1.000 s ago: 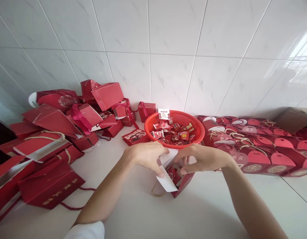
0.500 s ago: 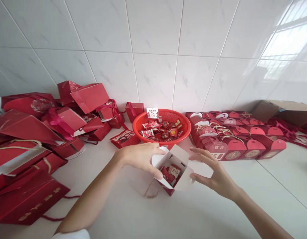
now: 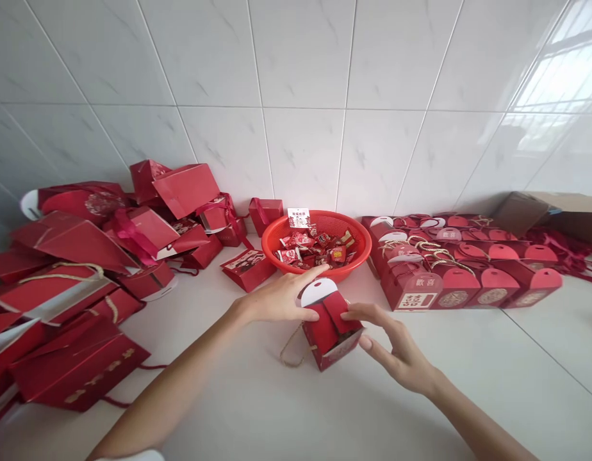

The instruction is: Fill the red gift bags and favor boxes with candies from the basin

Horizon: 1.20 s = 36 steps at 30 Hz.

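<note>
One red box (image 3: 330, 328) between fingers (image 3: 363, 312), apparently touching.

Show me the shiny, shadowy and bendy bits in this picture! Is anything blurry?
Head view: bright window-like glare on the tiled wall, upper right, with the far left dimmer; head view: soft, faint shading on the white tabletop; head view: tile lines slant outward; head view: the red box looks fairly sharp, but print on the sweets is too small to read.

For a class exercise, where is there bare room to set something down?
The counter shows bare on the near side of the handled box, and between the right forearm and the box rows. Crowded: the box pile at left and around the basket.
</note>
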Available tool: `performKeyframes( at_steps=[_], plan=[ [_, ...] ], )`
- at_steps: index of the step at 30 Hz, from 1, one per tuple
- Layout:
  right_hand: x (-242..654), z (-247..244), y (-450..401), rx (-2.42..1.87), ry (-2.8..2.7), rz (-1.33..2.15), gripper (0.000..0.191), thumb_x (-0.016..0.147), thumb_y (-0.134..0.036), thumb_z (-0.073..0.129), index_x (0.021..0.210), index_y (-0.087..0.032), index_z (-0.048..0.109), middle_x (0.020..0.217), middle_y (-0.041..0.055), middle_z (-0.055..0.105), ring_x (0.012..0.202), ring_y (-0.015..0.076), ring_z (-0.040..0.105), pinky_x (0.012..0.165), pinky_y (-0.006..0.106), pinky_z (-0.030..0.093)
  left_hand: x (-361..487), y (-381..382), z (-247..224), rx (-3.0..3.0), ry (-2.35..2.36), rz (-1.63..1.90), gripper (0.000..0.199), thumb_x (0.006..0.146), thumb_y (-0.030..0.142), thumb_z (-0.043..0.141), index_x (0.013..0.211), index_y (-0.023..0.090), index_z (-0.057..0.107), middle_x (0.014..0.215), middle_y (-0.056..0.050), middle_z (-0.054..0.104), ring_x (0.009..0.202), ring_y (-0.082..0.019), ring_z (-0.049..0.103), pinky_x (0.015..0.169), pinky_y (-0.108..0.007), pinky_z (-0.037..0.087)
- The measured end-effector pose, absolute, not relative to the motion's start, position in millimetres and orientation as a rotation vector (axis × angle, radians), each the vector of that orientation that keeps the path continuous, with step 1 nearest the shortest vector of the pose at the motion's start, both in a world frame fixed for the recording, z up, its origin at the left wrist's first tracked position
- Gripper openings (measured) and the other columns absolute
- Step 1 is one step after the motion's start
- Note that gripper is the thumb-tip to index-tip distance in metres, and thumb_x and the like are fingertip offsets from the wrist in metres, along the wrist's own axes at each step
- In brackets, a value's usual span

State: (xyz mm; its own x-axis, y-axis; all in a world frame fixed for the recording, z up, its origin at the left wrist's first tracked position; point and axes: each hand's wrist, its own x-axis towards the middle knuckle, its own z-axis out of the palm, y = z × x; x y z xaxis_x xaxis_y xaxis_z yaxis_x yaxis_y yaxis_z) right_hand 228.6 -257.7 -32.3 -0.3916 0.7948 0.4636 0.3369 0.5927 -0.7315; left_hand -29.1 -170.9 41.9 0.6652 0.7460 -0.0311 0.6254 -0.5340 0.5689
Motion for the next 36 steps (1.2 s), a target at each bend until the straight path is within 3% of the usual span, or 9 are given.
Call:
performKeyframes(
  at_steps=[3,10,15,17,20,24,28,30,36],
  plan=[
    [227,-35,-258,-0.894,-2.043,0.64,0.04,0.099,-0.035,0.057,0.137,-0.029,0.048,0.123,0.0075,0.067,0.117,0.0228,0.061,0.097,0.038,0.053,-26,-173,36,2.324,1.065,0.349,0.08,0.077,0.04,0.075,0.149,0.03,0.043,0.141,-0.007,0.06,0.122,-0.031,0.06,0.094,-0.038,0.05],
    [220,-40,-254,-0.934,-1.993,0.492,0.027,0.099,-0.03,0.057,0.125,-0.027,0.057,0.115,0.0079,0.068,0.11,0.0211,0.064,0.092,0.034,0.055,-16,-182,28,2.422,0.896,0.401,0.026,0.089,0.035,0.065,0.111,0.023,0.068,0.124,-0.005,0.069,0.11,-0.024,0.065,0.09,-0.032,0.051],
    [214,-38,-254,-1.085,-1.826,0.503,0.017,0.097,-0.033,0.057,0.111,-0.024,0.061,0.105,0.0072,0.07,0.095,0.0215,0.068,0.083,0.035,0.058,-11,-194,27,2.357,0.928,0.365,0.048,0.099,0.057,0.043,0.12,0.022,0.069,0.145,-0.009,0.057,0.138,-0.03,0.048,0.108,-0.04,0.043],
    [213,-39,-251,-1.151,-1.764,0.501,0.02,0.094,-0.037,0.06,0.11,-0.024,0.061,0.106,0.0077,0.071,0.099,0.0238,0.068,0.087,0.039,0.057,-10,-197,26,2.329,0.966,0.34,0.048,0.097,0.058,0.048,0.123,0.022,0.068,0.148,-0.01,0.054,0.139,-0.032,0.046,0.109,-0.042,0.042],
    [216,-43,-239,-1.204,-1.707,0.548,0.03,0.091,-0.041,0.061,0.115,-0.024,0.06,0.116,0.0092,0.07,0.109,0.0262,0.066,0.096,0.044,0.054,-10,-196,24,2.314,1.009,0.339,0.045,0.088,0.053,0.065,0.12,0.022,0.067,0.147,-0.01,0.053,0.136,-0.033,0.048,0.105,-0.041,0.045],
    [226,-47,-222,-1.289,-1.644,0.848,0.034,0.092,-0.039,0.05,0.12,-0.023,0.062,0.122,0.0094,0.069,0.107,0.0243,0.067,0.093,0.043,0.056,-11,-191,24,2.277,0.93,0.281,0.039,0.089,0.049,0.065,0.119,0.023,0.065,0.136,-0.009,0.057,0.117,-0.027,0.06,0.093,-0.035,0.049],
    [229,-47,-215,-1.298,-1.662,1.047,0.026,0.086,-0.041,0.055,0.095,-0.021,0.07,0.123,0.0108,0.069,0.114,0.0275,0.064,0.093,0.042,0.053,-15,-187,27,2.284,0.896,0.188,0.042,0.093,0.053,0.058,0.127,0.028,0.06,0.126,-0.007,0.058,0.104,-0.023,0.063,0.09,-0.033,0.049],
    [228,-44,-214,-1.272,-1.631,1.073,0.027,0.083,-0.046,0.06,0.079,-0.019,0.066,0.114,0.0112,0.071,0.107,0.0277,0.065,0.089,0.041,0.053,-18,-186,28,2.314,0.942,0.155,0.047,0.094,0.056,0.054,0.133,0.031,0.058,0.127,-0.007,0.058,0.105,-0.025,0.063,0.092,-0.034,0.048],
    [230,-13,-219,-1.116,-1.331,1.276,0.032,0.075,-0.048,0.071,0.066,-0.019,0.061,0.077,0.0046,0.068,0.077,0.0183,0.062,0.08,0.034,0.051,-28,-183,31,2.363,1.162,0.119,0.059,0.094,0.065,0.046,0.147,0.039,0.048,0.142,-0.009,0.051,0.114,-0.03,0.062,0.097,-0.039,0.048]
  ],
)
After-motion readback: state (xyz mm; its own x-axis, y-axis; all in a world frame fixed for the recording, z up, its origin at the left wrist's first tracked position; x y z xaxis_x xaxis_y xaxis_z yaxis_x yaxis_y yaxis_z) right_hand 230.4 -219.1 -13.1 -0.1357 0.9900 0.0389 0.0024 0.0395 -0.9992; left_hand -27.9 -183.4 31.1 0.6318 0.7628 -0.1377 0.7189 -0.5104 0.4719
